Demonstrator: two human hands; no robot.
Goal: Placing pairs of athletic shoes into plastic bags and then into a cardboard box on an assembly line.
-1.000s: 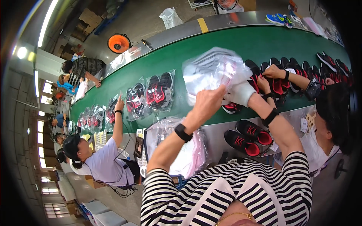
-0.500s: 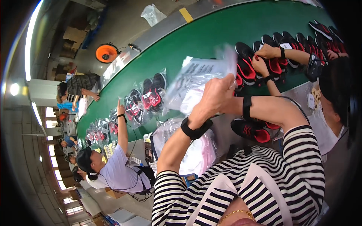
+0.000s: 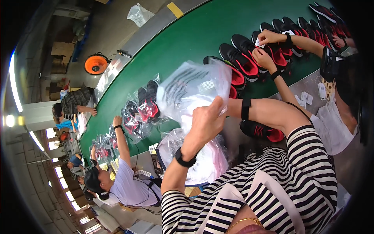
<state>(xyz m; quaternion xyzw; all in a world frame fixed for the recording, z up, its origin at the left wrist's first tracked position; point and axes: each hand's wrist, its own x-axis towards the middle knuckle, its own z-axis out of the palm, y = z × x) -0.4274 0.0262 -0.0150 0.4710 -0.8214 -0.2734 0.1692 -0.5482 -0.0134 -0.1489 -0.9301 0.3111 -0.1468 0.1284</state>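
The clear plastic bag [image 3: 194, 87] is held up in front of the green conveyor belt [image 3: 187, 43], nearer the lens than half a second ago and now hiding the shoe. The left hand [image 3: 204, 124] stays clamped on the bag's lower edge; the right hand is behind the bag, its grip unseen. Bagged shoes [image 3: 146, 105] lie on the belt left of it.

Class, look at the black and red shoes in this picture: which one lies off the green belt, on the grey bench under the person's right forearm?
The single black and red shoe just below the right forearm, on the grey bench; all others sit on the green belt.
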